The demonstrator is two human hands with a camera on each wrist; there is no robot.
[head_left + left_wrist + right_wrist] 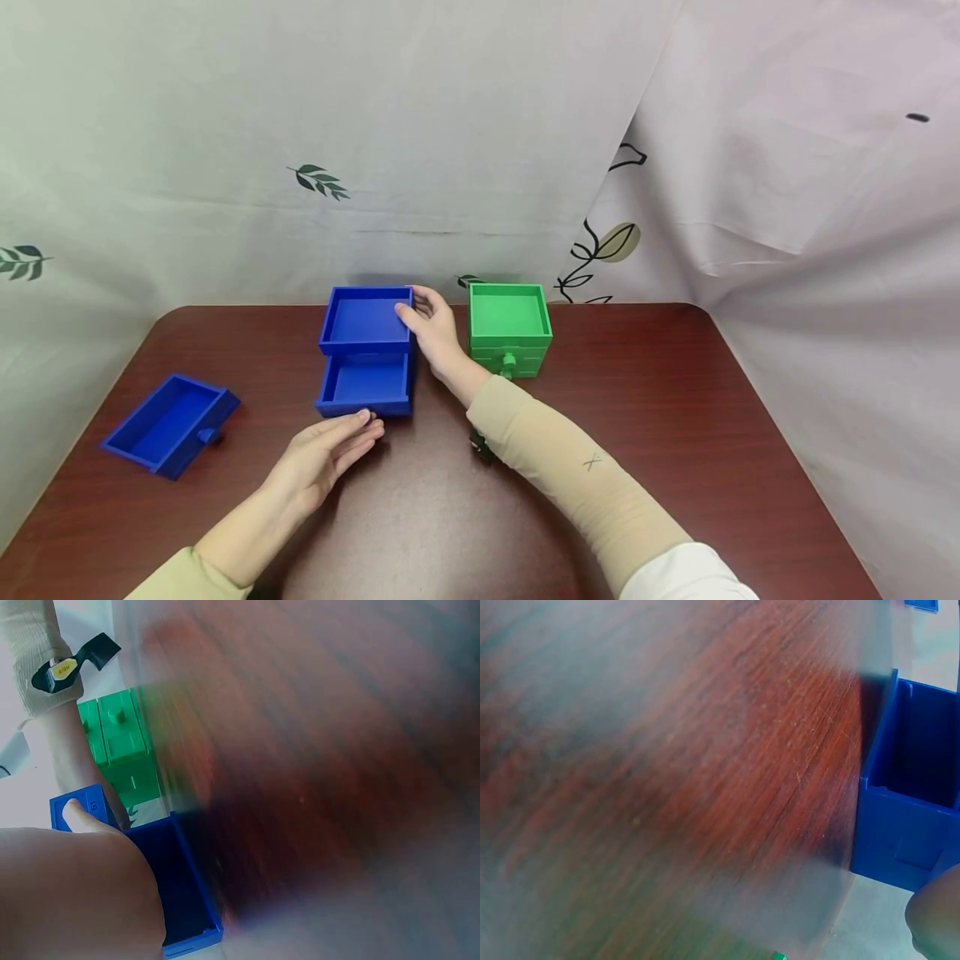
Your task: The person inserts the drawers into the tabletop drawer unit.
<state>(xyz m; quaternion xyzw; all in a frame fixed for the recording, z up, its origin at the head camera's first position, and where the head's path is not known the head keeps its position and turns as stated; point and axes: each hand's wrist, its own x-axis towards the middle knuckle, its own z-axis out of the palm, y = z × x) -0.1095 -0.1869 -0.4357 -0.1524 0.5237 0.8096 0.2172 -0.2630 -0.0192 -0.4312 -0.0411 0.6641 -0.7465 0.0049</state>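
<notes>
A small blue drawer cabinet (367, 320) with a shallow tray top stands at the back of the table, and a blue drawer (367, 379) juts out of its front below the tray. My right hand (433, 327) grips the cabinet's right side, thumb over the top rim and fingers along the outside. At the drawer's front is my left hand (322, 457), its fingers loosely extended and thumb tip right at the front panel; the drawer's knob is hidden. The left wrist view shows the open drawer (180, 885) beside my forearm.
A loose blue drawer (168, 425) with a round knob lies at the left on the brown table (450, 517). Right of my right hand stands a green drawer cabinet (510, 321) with knobs. A pale patterned curtain (450, 125) hangs behind the table.
</notes>
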